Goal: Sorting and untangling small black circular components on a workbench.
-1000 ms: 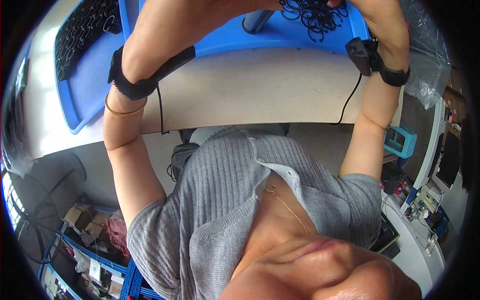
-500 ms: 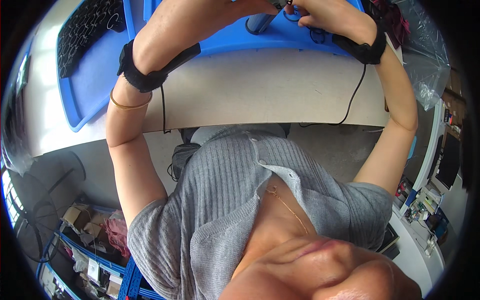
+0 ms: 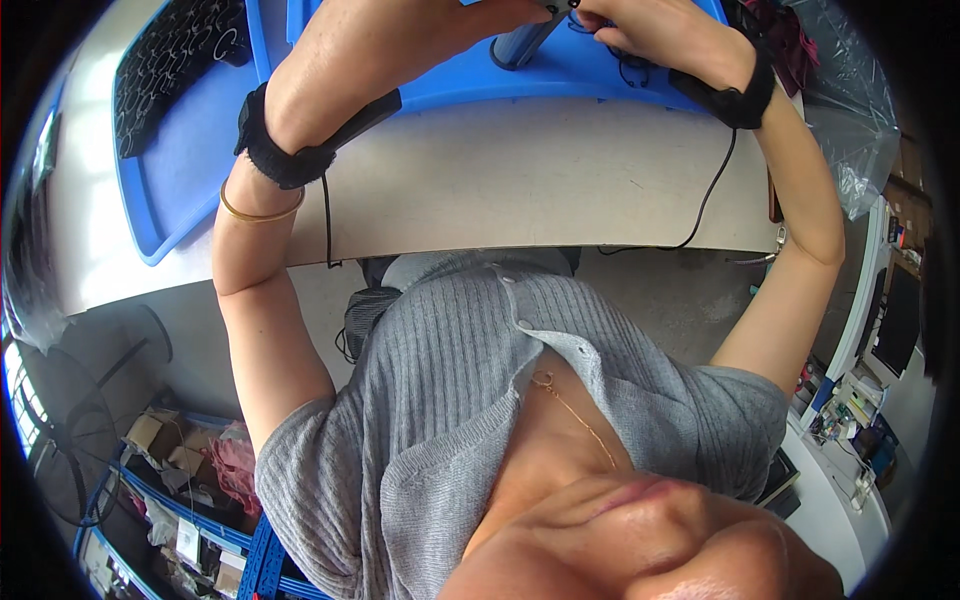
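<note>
Near the top edge, my left hand (image 3: pixel 400 45) reaches in with its fingers drawn together at the tips. Opposite it, my right hand (image 3: pixel 670 38) has its fingers curled in a pinch. Small black bits show at the fingertips of both, but the frame edge cuts them off and I cannot make out what they are. A dark grey cylinder (image 3: pixel 515 50) stands between the hands in a blue tray (image 3: pixel 570 85). Thin black loops (image 3: pixel 632 70) lie in the tray under my right hand. Black bands with cables circle both wrists.
A second blue tray (image 3: pixel 180 195) on the left holds rows of black ring-shaped parts (image 3: pixel 180 75). Clear plastic sheeting (image 3: pixel 850 110) hangs at the right. The pale table (image 3: pixel 480 180) ends close to my body. Lower left are a fan (image 3: pixel 75 430) and loaded blue shelving (image 3: pixel 190 500).
My right elbow and forearm have shifted slightly outward to the right. The fingertips of both hands have moved a little near the top edge; the trays stay put.
</note>
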`<state>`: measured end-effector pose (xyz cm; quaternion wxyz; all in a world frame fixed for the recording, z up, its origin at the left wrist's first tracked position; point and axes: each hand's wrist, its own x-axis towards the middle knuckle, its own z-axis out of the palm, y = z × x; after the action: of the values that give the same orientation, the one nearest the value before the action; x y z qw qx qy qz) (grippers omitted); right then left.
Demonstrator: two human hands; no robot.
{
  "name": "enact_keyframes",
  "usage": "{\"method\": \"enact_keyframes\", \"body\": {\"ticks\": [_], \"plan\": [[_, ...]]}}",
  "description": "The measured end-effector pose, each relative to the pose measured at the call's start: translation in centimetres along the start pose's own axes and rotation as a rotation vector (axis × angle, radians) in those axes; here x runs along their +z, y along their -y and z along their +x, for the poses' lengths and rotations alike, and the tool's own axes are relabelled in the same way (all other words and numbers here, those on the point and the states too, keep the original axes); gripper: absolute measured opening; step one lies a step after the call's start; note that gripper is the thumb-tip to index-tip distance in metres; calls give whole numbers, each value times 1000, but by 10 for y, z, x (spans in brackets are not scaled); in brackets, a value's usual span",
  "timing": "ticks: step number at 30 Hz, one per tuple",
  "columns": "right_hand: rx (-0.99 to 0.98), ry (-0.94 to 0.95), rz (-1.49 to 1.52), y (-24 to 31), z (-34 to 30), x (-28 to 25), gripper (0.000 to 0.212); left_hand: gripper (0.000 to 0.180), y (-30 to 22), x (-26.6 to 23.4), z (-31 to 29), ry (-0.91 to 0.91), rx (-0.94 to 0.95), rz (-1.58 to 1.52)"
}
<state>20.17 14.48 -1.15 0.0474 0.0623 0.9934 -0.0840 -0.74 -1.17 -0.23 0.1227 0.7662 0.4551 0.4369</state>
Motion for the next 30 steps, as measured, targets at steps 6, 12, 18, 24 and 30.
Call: {"method": "enact_keyframes", "body": {"ticks": [6, 12, 18, 24, 30], "plan": [[155, 3, 22, 5, -11, -20, 11, 50, 3, 3, 0, -23, 23, -42], [133, -135, -57, 8, -22, -29, 11, 49, 2, -1, -3, 0, -23, -7], [235, -184, -39, 14, -28, -37, 16, 48, 0, 1, -4, 0, -58, -7], [200, -345, -38, 39, -33, -45, 17, 49, -4, 2, -4, -28, 29, 128], [310, -444, 368, 41, -38, -53, 13, 39, -6, -12, -4, -48, 49, 129]]}}
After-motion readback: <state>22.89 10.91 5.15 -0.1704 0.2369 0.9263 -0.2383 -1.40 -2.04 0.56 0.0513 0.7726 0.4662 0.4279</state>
